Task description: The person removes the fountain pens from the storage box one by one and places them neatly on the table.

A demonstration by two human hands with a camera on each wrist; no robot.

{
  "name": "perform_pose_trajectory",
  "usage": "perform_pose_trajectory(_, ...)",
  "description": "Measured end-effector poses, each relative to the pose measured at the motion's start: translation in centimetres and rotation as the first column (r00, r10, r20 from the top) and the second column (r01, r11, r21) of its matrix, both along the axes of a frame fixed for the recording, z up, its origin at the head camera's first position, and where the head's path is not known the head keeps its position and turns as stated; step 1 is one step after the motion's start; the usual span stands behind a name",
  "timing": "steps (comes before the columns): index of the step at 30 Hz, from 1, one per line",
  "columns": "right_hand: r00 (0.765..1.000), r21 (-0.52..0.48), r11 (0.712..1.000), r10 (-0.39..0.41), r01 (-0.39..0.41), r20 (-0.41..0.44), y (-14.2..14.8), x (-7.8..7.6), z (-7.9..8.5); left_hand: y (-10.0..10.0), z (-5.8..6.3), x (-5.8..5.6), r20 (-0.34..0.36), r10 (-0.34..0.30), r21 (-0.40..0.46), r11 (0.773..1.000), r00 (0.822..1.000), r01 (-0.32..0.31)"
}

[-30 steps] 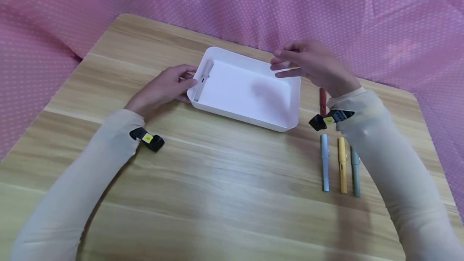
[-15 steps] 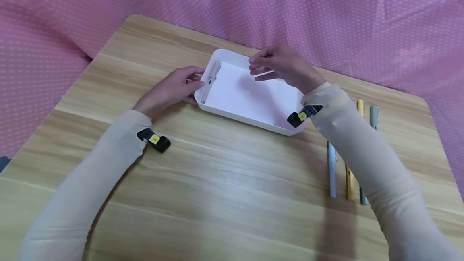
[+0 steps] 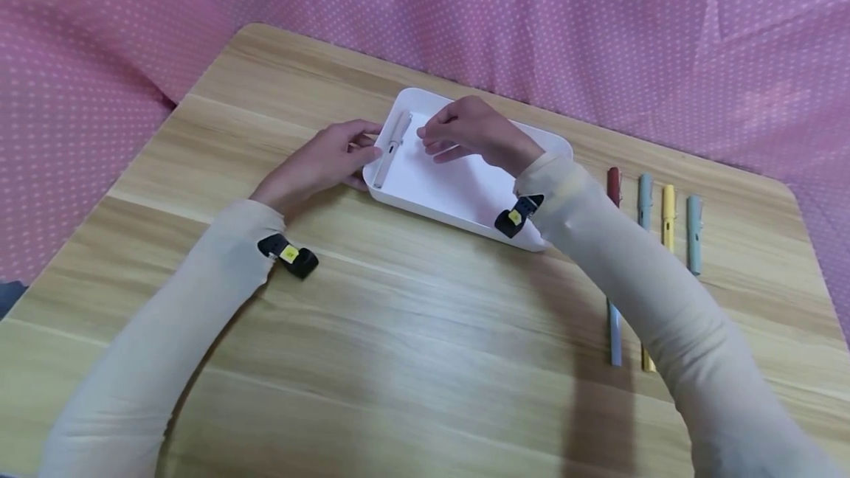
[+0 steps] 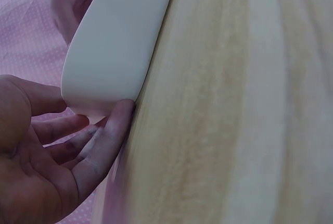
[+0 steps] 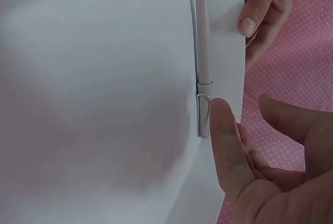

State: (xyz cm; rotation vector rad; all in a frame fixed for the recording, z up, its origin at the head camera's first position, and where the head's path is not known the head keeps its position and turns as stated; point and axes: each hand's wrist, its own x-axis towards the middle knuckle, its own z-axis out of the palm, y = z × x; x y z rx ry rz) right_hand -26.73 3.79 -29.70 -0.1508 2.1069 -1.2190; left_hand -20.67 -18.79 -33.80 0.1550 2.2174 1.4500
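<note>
A white tray (image 3: 458, 223) lies toward the far side of the wooden table. Along its left end wall rests a pale fountain pen (image 3: 393, 150), its wire clip (image 5: 203, 113) showing in the right wrist view. My left hand (image 3: 325, 161) touches the tray's left end from outside, thumb at the rim, little finger low on the outer wall (image 4: 119, 36). Over the tray's left half is my right hand (image 3: 474, 131), fingers slightly bent, holding nothing. In the right wrist view its index fingertip appears beside the pen's cap; contact cannot be told.
To the tray's right lie several more pens: a red pen (image 3: 614, 185), a yellow pen (image 3: 668, 212), a teal pen (image 3: 694, 234) and, nearer, a light blue pen (image 3: 615, 334). My right sleeve (image 3: 637, 271) covers part of them. Pink dotted cloth (image 3: 465, 13) hangs behind the table.
My right hand has moved left and lower across the tray toward the pale pen. The left hand stays at the tray's end. The sleeve has uncovered pens in the far row.
</note>
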Motion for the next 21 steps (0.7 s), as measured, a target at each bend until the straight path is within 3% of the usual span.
perform_pose_trajectory(9, 1.0, 0.011, 1.0, 0.013, -0.013, 0.012, -1.2, -0.5, -0.7, 0.0, -0.3, 0.0, 0.002, 0.0, 0.051, 0.999, 1.0, 0.0)
perform_pose_trajectory(16, 0.989, 0.021, 0.999, 0.046, -0.049, 0.137, -2.1, -0.4, -1.2, -0.2, -0.2, 0.1, -0.005, -0.005, 0.063, 0.998, 1.0, 0.006)
perform_pose_trajectory(21, 0.982, 0.002, 1.0, 0.013, -0.014, 0.187, -2.6, -0.4, -1.2, -0.3, 0.0, 0.1, -0.008, -0.007, 0.049, 0.999, 1.0, 0.007)
